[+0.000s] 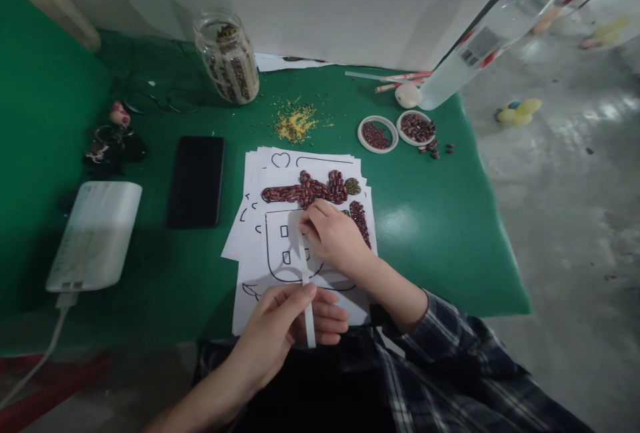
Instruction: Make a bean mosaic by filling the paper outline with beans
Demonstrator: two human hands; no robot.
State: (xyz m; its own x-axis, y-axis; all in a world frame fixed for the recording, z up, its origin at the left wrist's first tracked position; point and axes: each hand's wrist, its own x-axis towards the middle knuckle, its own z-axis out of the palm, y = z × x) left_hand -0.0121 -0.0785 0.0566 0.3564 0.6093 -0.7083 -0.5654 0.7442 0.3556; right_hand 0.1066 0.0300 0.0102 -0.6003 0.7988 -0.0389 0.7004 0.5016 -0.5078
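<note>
A narrow white strip (309, 325), which looks like tape or its backing, runs between my two hands over a sheet of paper (280, 266) with black line drawings. My left hand (295, 316) pinches the strip under its thumb, the other fingers stretched out beneath. At the strip's far end, the closed fingertips of my right hand (334, 232) hold it just above the drawing. Dark red beans (285, 194) cover a shape at the sheet's top. Smaller red beans (360, 220) and green beans (353, 186) fill shapes near its right edge, partly hidden by my right hand.
Two lids of beans (377, 134) (417, 128) stand at the back right near a plastic bottle (480, 53). Yellow grains (296, 122) lie scattered behind the papers. A glass jar (227, 60), a phone (195, 182), a power bank (95, 235) and keys (114, 143) are leftward.
</note>
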